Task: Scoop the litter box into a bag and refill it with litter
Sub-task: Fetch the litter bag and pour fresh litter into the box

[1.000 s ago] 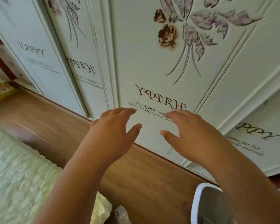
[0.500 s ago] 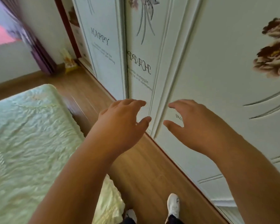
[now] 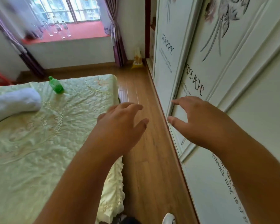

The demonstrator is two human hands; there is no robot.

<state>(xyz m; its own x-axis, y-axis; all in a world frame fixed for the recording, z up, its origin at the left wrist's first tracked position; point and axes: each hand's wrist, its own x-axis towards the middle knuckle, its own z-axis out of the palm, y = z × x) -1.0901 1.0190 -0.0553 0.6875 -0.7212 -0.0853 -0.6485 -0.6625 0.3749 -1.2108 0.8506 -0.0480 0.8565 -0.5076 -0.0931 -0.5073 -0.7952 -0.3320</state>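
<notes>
Walking the strip of wooden floor [image 3: 141, 97] between bed [image 3: 47, 135] and wardrobe [image 3: 233, 78], the person holds both hands out in front, holding nothing: left hand [image 3: 120, 126] at centre frame and right hand [image 3: 199, 120] just right of it, fingers loosely spread. No litter box, scoop or bag shows anywhere in view. A yellowish packet [image 3: 137, 61] leans in the far corner, upper middle; what it holds I cannot tell. Judging by this, the step is fetching supplies, so next comes finding and grasping them.
</notes>
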